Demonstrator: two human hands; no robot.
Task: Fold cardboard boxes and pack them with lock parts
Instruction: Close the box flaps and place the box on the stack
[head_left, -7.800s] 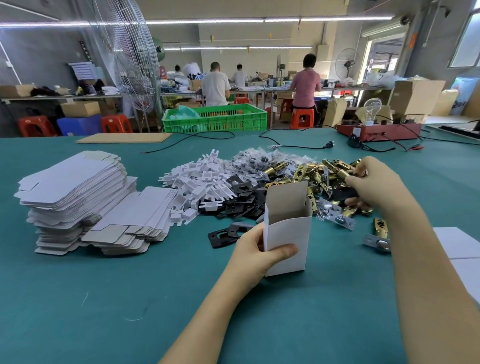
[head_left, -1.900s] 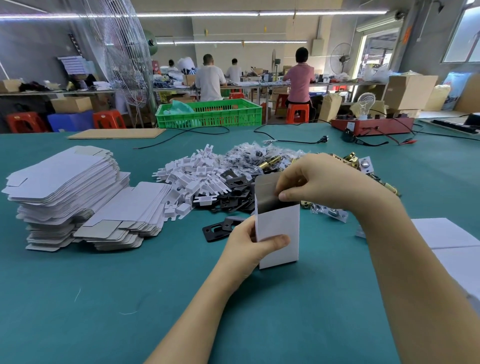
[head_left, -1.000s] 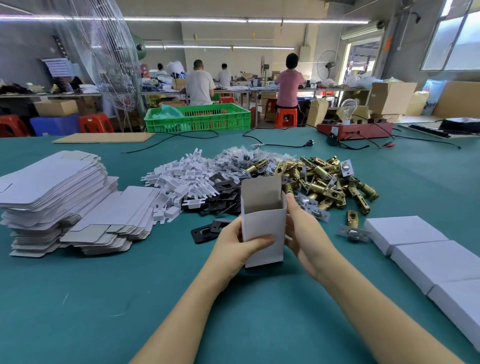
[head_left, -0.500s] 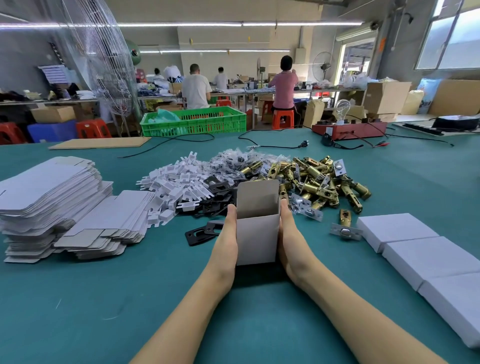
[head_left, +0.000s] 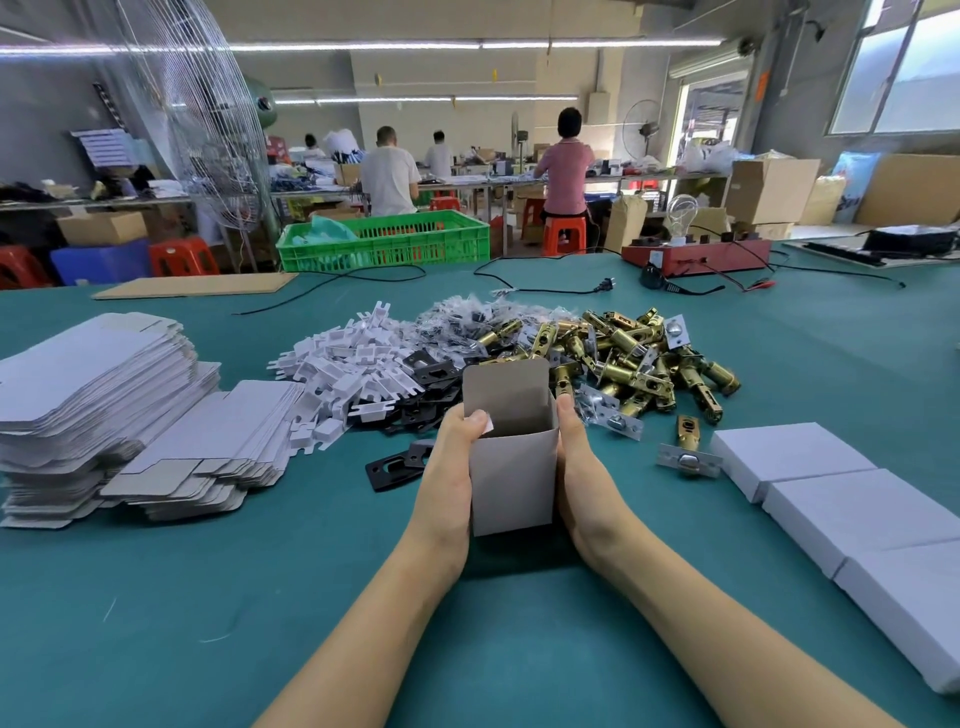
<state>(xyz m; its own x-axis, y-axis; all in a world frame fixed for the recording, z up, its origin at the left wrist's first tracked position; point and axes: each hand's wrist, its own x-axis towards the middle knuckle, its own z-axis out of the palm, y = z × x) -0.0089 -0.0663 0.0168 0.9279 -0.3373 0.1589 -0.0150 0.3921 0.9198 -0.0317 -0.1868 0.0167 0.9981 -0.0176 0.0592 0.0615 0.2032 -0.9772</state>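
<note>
A small white cardboard box (head_left: 511, 483) stands upright on the teal table (head_left: 208, 597) with its top open and its lid flap (head_left: 506, 387) standing up at the back. My left hand (head_left: 449, 467) holds the box's left side, its thumb curled over the small side flap at the rim. My right hand (head_left: 579, 467) lies flat against the box's right side with fingers straight. Behind the box lie brass latch bolts (head_left: 623, 353), black strike plates (head_left: 426, 400) and white plastic pieces (head_left: 353, 364). What is inside the box is hidden.
Flat box blanks (head_left: 88, 384) are stacked at the left. Closed white boxes (head_left: 841, 499) lie in a row at the right. A single latch (head_left: 688, 447) and a loose black plate (head_left: 400, 465) lie near the box. A green crate (head_left: 384, 244) and a red device (head_left: 696, 257) stand at the far edge.
My right hand left the box's mouth and came down along its right side. My left hand shifted to the left side, and its thumb now curls over the side flap.
</note>
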